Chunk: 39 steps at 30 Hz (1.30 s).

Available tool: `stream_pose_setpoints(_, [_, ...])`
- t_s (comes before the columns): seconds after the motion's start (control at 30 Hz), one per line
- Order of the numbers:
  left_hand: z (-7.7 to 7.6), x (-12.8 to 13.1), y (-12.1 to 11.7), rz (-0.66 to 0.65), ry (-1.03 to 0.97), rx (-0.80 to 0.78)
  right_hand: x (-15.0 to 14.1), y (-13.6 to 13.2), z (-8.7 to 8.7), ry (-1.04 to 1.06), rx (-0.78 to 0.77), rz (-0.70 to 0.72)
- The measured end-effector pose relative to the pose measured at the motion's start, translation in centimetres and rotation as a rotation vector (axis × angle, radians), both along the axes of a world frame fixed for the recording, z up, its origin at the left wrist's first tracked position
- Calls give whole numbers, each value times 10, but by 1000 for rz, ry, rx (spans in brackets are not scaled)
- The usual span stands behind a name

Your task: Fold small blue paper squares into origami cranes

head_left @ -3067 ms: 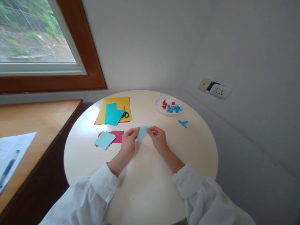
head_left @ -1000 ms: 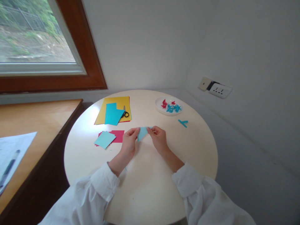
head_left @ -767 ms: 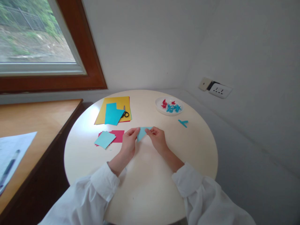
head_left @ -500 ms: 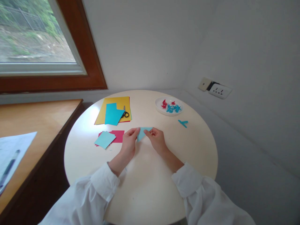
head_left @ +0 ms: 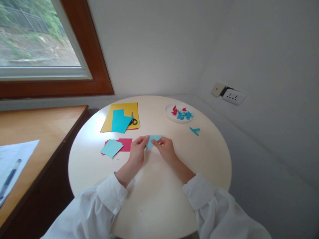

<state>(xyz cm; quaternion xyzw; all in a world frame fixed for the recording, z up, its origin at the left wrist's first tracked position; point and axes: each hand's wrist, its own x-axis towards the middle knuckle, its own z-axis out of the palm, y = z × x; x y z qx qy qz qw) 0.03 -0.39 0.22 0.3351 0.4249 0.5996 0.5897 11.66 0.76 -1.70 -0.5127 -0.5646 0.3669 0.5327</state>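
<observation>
Between my hands, a little above the round table, is a light blue piece of paper (head_left: 154,138) folded into a triangle. My left hand (head_left: 137,148) pinches its left corner between thumb and fingers. On the right side, my right hand (head_left: 165,148) grips it, the thumb pressing on its face and the fingers behind it. Close to my left hand lie light blue paper squares (head_left: 112,148) on top of pink paper squares (head_left: 127,145). The back of the folded paper is hidden.
On the white round table (head_left: 159,199), yellow sheets (head_left: 106,121) lie under cut blue paper (head_left: 118,121) and black-handled scissors (head_left: 134,121). A white plate (head_left: 168,116) holds several red and blue folded paper pieces. Blue paper strips (head_left: 194,131) lie at the right.
My right thumb and fingers have shifted slightly left along the folded paper. My left hand has stayed where it was.
</observation>
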Motion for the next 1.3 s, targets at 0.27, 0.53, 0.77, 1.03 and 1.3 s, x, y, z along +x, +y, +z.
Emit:
stream_pose_setpoints(0.27, [-1, -1, 1, -12, 7, 5, -1, 1, -1, -2, -1, 41])
stream_pose_setpoints(0.53, [1, -1, 1, -2, 12, 17, -2, -1, 1, -21, 1, 84])
stream_pose_setpoints(0.77, [4, -1, -1, 1, 9, 7, -3, -2, -2, -37, 3, 127])
stream_pose_setpoints(1.03, [1, -2, 1, -5, -2, 10, -4, -4, 1, -46, -41, 192])
stream_pose_setpoints(1.3, [2, -2, 0, 1, -21, 12, -5, -4, 0, -59, -72, 243])
